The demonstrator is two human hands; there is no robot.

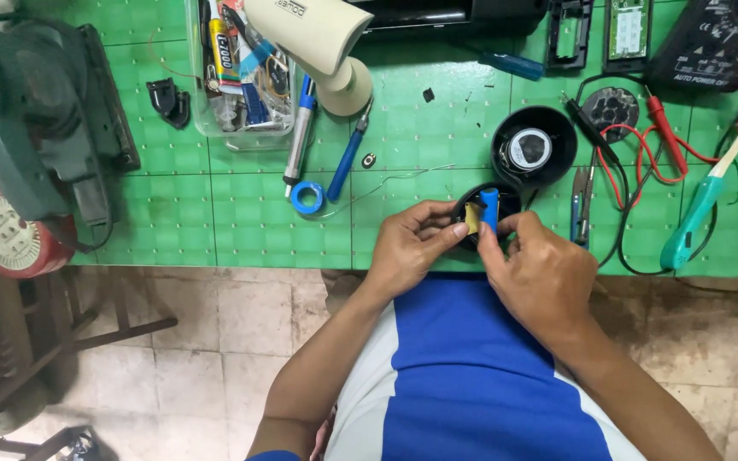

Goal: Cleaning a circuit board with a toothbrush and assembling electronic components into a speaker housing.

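I see both hands meeting at the near edge of the green cutting mat (258,222). The left hand (407,248) pinches a small yellow piece (471,218) between thumb and fingers, pressed against a blue cylindrical part (489,207) that the right hand (540,273) grips with curled fingers (its lower end is hidden). Both sit over a round black housing (506,201). A second black round shell (534,147) lies just behind. Far left, a clear plastic box (241,72) holds a yellow glue tube (224,51) with a dark label.
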